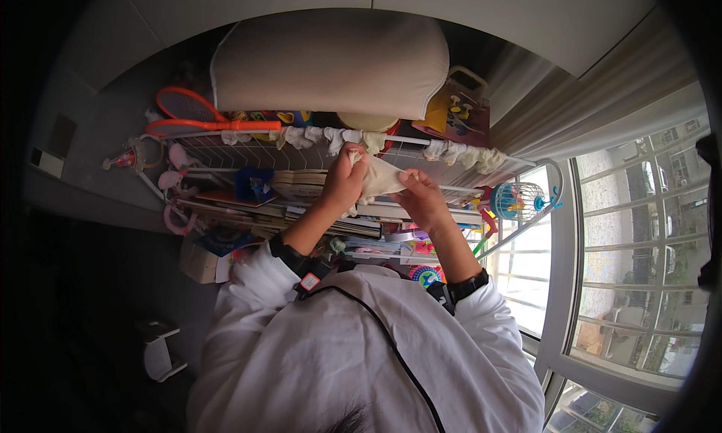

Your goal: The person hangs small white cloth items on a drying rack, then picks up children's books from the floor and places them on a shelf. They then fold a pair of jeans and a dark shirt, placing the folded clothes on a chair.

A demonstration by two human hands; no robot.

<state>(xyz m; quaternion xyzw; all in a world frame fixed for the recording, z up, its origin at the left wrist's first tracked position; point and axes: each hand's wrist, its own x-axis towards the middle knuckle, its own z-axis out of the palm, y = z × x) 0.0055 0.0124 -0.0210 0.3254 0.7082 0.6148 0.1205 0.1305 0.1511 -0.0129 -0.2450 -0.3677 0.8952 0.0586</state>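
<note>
A small cream cloth garment [382,179], perhaps a sock, is stretched between my two hands. My left hand [345,176] grips its left end, while my right hand [422,199] pinches the right end between thumb and fingers. Just beyond them runs a white rail [410,140] of a drying rack. Several small pale cloth pieces, which look like socks, hang over the rail, some on the left [296,137] and others on the right [465,155]. The lower edge of the held garment droops below my hands.
Orange toy rackets [211,125] lie at the rail's left end. A toy birdcage [516,201] hangs at the right, near the window [637,252]. Stacked books [299,182] and a blue box [254,186] sit below the rail. A white stool [159,351] stands on the floor at left.
</note>
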